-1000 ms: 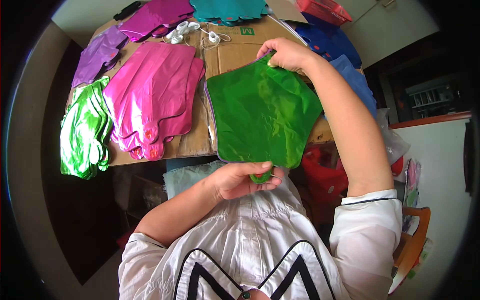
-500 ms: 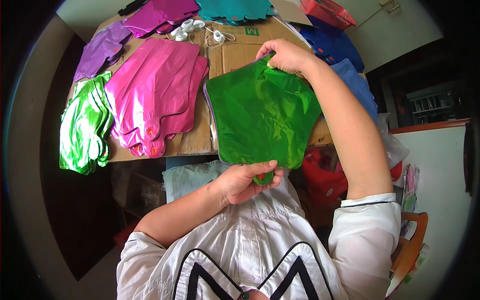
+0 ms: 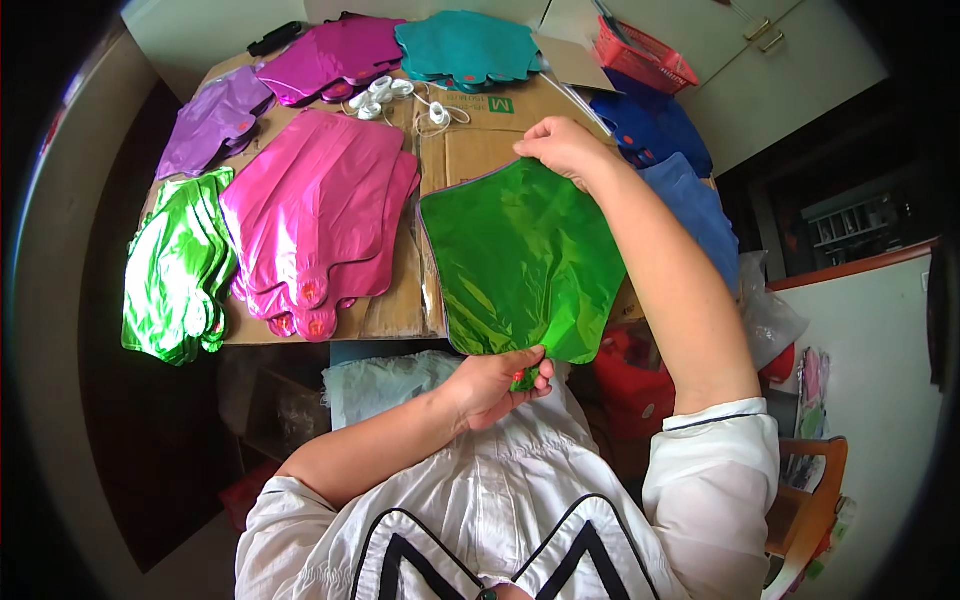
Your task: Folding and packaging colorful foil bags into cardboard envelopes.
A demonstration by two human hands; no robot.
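Observation:
A flat, uninflated green foil balloon, shaped like a blunt star, is stretched between my hands over the table's front edge. My right hand pinches its top edge between thumb and fingers. Down at the bottom, my left hand is closed round the balloon's neck tab, thumb on top, and a bit of red shows beside the fingers. Creases run up the foil from that grip. Left of it lies a pile of pink foil balloons, their round tabs toward me.
Shiny light-green balloons overhang the table's left corner. Purple, magenta, teal, dark blue and light blue piles lie around the cardboard-covered table. White string coils and a red basket are at the back.
My right hand has shifted its hold to the balloon's top edge, and the upper foil is smoother. The balloon sits slightly lower in view, with new creases near my left hand. The view has tilted a little.

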